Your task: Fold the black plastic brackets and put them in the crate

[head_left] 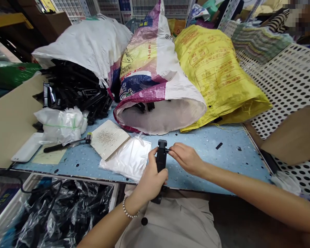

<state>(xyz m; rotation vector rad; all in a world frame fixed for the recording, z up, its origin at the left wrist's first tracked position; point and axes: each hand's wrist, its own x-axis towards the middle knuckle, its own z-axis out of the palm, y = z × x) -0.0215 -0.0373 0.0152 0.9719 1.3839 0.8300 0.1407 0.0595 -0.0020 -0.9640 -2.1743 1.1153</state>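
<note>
My left hand [153,175] is wrapped round a long black plastic part with a clamp-like top end [162,151], held upright over the front edge of the table. The lower end of the part shows below my palm. At its right side, near the top, my right hand [186,156] pinches a small dark knob or screw [167,150] between thumb and fingertips. What the knob joins to is too small to make out. A stack of clear plastic bags [129,158] lies just left of my left hand.
Black parts [74,89] spill from a white sack [93,41] at back left. An open printed sack [160,117] and a yellow sack [217,69] stand behind. A hammer [67,144] touches a square board [108,137]. Below left, a bin holds bagged black parts [64,210].
</note>
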